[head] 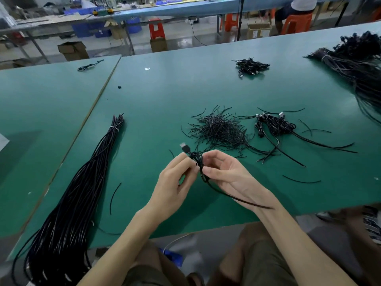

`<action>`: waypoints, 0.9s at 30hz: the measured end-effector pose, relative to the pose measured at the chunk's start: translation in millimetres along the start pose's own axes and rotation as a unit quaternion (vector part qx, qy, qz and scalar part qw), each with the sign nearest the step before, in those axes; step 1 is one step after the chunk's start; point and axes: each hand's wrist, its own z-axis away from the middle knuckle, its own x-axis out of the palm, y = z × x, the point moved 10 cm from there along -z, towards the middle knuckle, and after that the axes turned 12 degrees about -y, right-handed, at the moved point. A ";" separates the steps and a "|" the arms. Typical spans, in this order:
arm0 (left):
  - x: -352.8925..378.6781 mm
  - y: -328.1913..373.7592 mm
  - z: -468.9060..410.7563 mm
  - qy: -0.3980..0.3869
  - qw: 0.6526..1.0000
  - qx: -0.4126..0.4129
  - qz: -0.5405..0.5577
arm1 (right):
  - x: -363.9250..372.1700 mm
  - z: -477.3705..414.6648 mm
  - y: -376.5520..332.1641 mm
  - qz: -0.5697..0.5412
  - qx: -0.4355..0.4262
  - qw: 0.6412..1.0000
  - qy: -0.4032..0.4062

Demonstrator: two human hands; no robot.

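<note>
The green surface [165, 96] fills the view. On its left lies a long bundle [82, 182] of straight black cables, banded near its far end and running off the near edge. A second, thicker bundle, the far bundle [358, 65], sits at the right rim. In the middle is a loose pile of short black ties [218, 129], with a few strays scattered around it. Just to the right of the pile are wound coils [276, 124], plugs up and tails trailing. A smaller heap [250, 66] of coils lies well beyond.

The cable [198, 159] being worked is held above the surface, near its front edge and just in front of the ties. It is wound into a small tight hank. The left grip [175, 182] has its fingers curled in and pinches the hank's left side. The right grip [226, 174] pinches it from the right between thumb and fingertips, the other fingers loosely arched. The tail [237, 198] runs down across the right wrist. The plug [183, 145] sticks up above the left fingers.

The step appears to be binding the hank at its waist. Whether a tie is already wrapped on cannot be made out. The next move probably calls for one grip to keep the loops squeezed while the other twists a tie snug. The cable would then go with the coils.
</note>
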 end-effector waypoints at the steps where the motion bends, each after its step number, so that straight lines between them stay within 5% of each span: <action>1: 0.6 -2.1 0.6 0.012 0.999 -0.017 0.029 | -0.5 0.4 -6.6 0.035 -0.020 0.999 0.012; 6: 7.8 -19.4 4.6 0.087 0.964 -0.117 0.222 | 10.2 2.4 -36.3 0.256 -0.099 0.960 0.054; 11: 34.1 -31.4 9.3 0.103 0.853 -0.197 0.473 | 10.4 13.2 -50.7 0.432 -0.139 0.880 0.139; 15: 61.0 -43.4 3.9 0.065 0.728 -0.266 0.629 | 53.6 22.9 -70.1 0.676 -0.276 0.676 0.102; 17: 57.1 -45.9 0.6 0.057 0.740 -0.265 0.616 | 60.8 23.2 -69.0 0.723 -0.289 0.619 0.099; 22: -10.0 -13.7 -11.0 0.071 0.971 -0.088 0.211 | 26.4 29.0 -62.2 0.570 -0.180 0.780 0.186; 25: -16.8 12.2 -13.0 0.044 0.999 0.003 0.016 | 8.3 22.2 -37.9 0.354 -0.085 0.912 0.189; 27: -10.0 18.2 -12.3 0.026 0.999 0.023 -0.032 | 8.8 15.7 -22.3 0.245 -0.035 0.958 0.146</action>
